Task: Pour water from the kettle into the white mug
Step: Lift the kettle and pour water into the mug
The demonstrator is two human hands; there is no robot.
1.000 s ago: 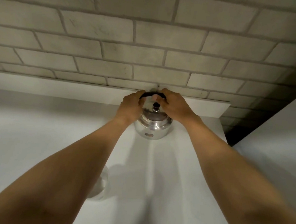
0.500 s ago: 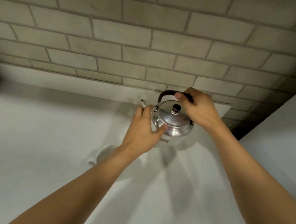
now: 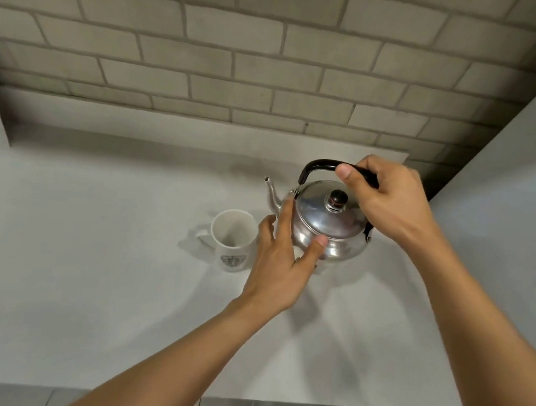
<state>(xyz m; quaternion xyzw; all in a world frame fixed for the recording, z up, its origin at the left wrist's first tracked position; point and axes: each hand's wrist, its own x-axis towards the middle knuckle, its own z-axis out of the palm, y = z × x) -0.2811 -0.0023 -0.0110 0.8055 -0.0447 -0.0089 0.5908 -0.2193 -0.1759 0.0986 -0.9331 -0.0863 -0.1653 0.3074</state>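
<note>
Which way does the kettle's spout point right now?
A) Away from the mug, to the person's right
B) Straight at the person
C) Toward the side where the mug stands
C: the kettle has its spout on the person's left, the side where the white mug stands.

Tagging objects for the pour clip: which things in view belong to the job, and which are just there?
In the job:
kettle, held by its black handle in the right hand
left hand, open against the kettle's side
mug, upright on the counter, left of the kettle

Just there:
counter
brick wall
</note>
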